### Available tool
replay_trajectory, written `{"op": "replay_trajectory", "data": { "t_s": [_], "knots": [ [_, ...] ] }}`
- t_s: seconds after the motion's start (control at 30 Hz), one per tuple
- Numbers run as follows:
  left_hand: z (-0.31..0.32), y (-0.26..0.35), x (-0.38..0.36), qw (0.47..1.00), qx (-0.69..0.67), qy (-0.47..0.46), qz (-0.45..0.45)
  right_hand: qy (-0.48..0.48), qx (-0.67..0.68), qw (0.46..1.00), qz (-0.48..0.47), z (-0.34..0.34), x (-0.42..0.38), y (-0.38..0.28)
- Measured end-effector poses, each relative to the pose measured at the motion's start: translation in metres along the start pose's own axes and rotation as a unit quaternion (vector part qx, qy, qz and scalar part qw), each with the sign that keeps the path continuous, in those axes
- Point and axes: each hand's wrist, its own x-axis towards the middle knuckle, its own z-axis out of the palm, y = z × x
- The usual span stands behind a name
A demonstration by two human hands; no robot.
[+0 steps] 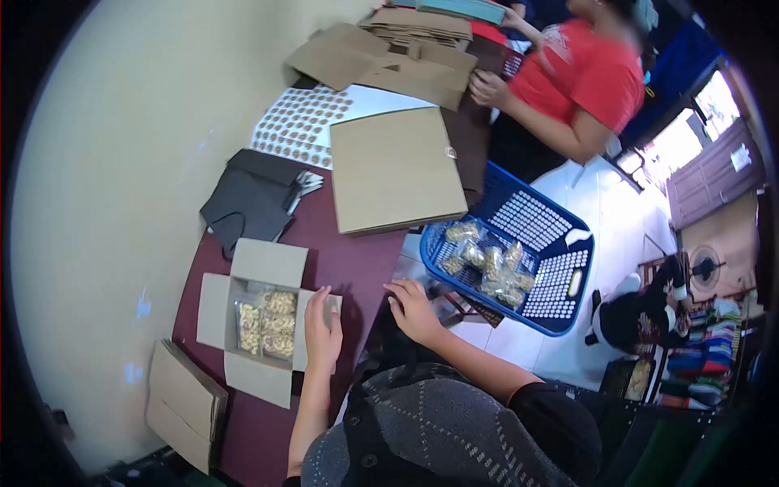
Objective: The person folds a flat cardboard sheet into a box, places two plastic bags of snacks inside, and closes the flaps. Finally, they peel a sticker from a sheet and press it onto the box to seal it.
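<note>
An open cardboard box [258, 379] with its flaps spread stands on the dark red table [349, 258]. Several clear packs of light-coloured pieces [278, 323] lie inside it. My left hand [323, 331] rests at the box's right flap, fingers stretched out and nothing held. To the right, at the table's edge, my right hand [414, 310] is spread and holds nothing. Beyond it a blue plastic basket [545, 321] contains several similar clear packs [493, 261].
A large closed carton [396, 169], sticker sheets [296, 122] and black bags [251, 191] lie farther back. Flattened cartons [182, 406] lean at the near left. A co-worker in red [576, 81] stands by stacked cardboard [406, 61]. Another person [645, 312] is at far right.
</note>
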Motion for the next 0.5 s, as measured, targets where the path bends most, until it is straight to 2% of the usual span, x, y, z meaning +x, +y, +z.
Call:
{"op": "replay_trajectory", "data": {
  "t_s": [0.27,0.37,0.5],
  "knots": [
    [0.063,0.059,0.039,0.996,-0.029,-0.078,0.036,0.109,-0.039,0.990,0.083,-0.047,-0.017,0.085],
    [0.107,0.090,0.054,0.987,-0.040,-0.136,0.075,0.125,-0.065,0.985,0.100,-0.073,-0.029,0.117],
    [0.182,0.142,0.070,0.965,-0.063,-0.220,0.130,0.144,-0.102,0.970,0.170,-0.132,-0.052,0.151]
  ]
}}
